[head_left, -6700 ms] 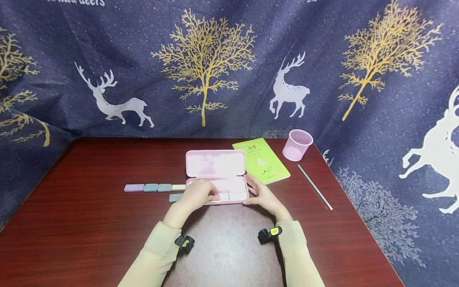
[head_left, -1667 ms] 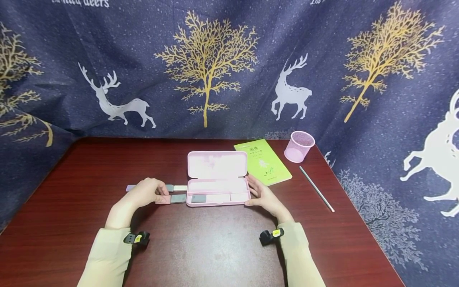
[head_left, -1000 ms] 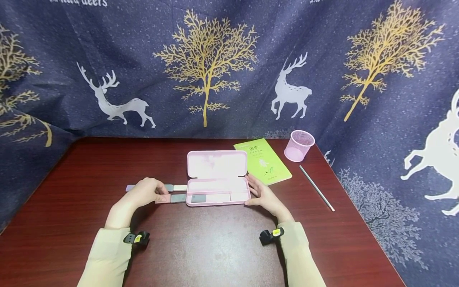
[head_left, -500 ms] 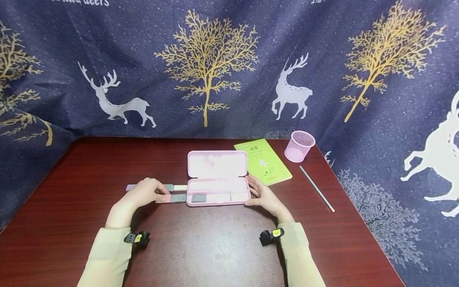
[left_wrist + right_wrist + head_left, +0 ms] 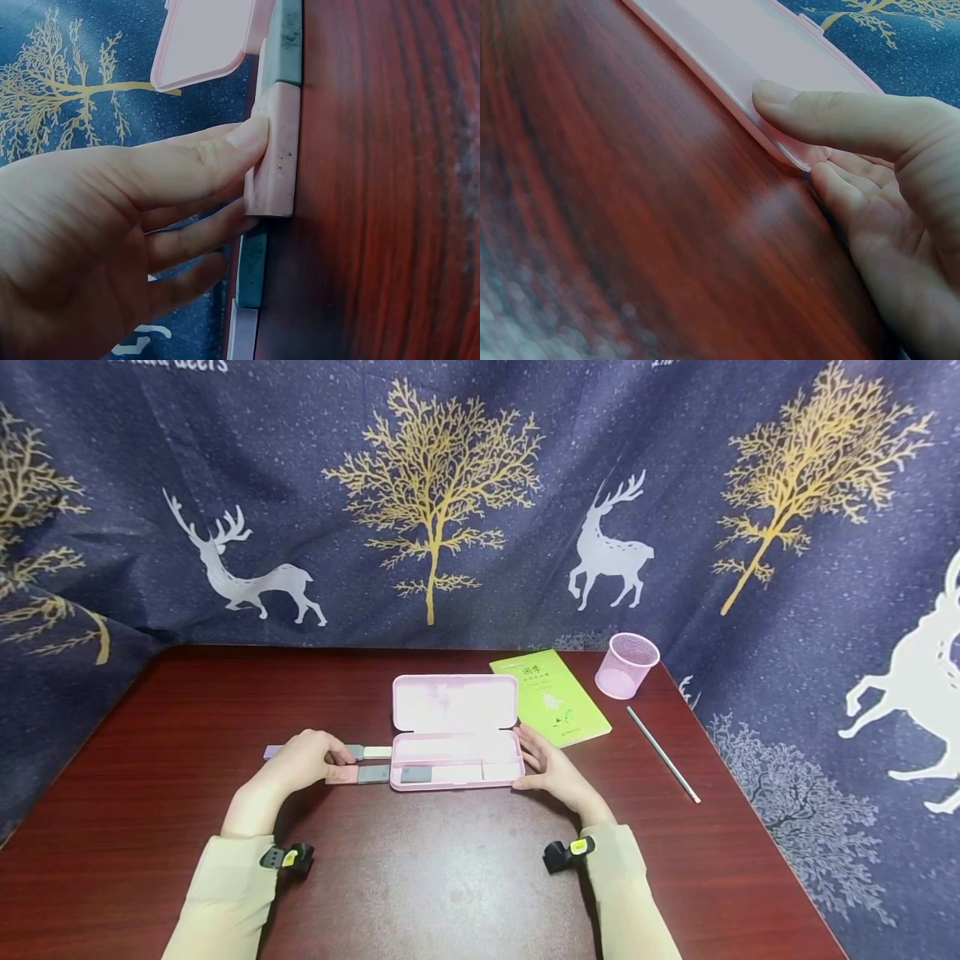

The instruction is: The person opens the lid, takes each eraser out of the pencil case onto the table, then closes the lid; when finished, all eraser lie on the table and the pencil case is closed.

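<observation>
My left hand [image 5: 302,760] pinches a pink eraser [image 5: 279,161] between thumb and fingers at the table. The eraser's end meets a grey-green eraser [image 5: 373,774] lying to its right, beside the pencil case. My right hand [image 5: 553,774] holds the right end of the open pink pencil case [image 5: 450,786], its thumb over the front rim [image 5: 769,142] and its other fingers along the outer side. A grey eraser [image 5: 416,774] lies in the case's front compartment. Behind my left hand runs a row with a lilac eraser [image 5: 272,751], a teal eraser [image 5: 251,270] and a white eraser [image 5: 377,752], partly hidden.
The case lid [image 5: 454,702] stands raised at the back. A green book [image 5: 562,697] lies behind its right end. Farther right are a pink mesh pen cup [image 5: 624,668] and a pencil [image 5: 663,754]. A patterned cloth [image 5: 480,527] hangs behind the table.
Since the oldest frame, my left hand has moved left from the case; the pink eraser now lies where bare table showed. Over the last second or so both hands stay put.
</observation>
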A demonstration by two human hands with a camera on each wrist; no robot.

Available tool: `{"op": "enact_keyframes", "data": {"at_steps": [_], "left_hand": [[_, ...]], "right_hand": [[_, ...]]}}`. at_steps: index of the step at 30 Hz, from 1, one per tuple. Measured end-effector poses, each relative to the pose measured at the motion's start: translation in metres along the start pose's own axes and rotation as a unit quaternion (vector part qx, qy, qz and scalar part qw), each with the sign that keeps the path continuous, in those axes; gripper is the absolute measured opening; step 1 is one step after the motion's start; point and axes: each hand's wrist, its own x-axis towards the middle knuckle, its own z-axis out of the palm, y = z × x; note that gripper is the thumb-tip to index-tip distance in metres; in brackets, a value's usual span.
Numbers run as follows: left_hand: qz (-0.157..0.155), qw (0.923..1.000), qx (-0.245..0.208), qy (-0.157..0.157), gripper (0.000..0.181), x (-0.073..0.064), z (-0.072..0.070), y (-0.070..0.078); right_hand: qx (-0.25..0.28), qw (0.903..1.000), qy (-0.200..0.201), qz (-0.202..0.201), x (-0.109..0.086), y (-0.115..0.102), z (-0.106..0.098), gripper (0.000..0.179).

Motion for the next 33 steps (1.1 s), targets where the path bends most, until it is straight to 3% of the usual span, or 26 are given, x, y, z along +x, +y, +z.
{"op": "enact_keyframes", "data": {"at_steps": [7, 15, 18, 24, 33], "left_hand": [[0.003, 0.9998, 0.018, 0.007, 0.009, 0.001, 0.001, -0.001], [0.004, 0.9995, 0.029, 0.005, 0.009, 0.001, 0.000, 0.000], [0.006, 0.9998, 0.019, 0.007, 0.012, 0.001, -0.001, 0.002], [0.024, 0.9994, -0.003, 0.023, 0.012, 0.001, -0.002, 0.012], [0.046, 0.9973, 0.025, 0.051, 0.011, 0.010, 0.003, 0.034]], "right_hand": [[-0.002, 1.0000, 0.000, 0.001, -0.001, -0.001, 0.000, 0.098], [-0.008, 0.9991, -0.012, -0.041, -0.001, 0.006, -0.002, 0.099], [-0.005, 0.9996, -0.008, -0.025, 0.000, 0.005, -0.002, 0.097], [0.006, 1.0000, 0.000, 0.004, 0.001, 0.003, -0.001, 0.097], [0.005, 1.0000, 0.000, 0.003, 0.001, 0.003, -0.001, 0.097]]}}
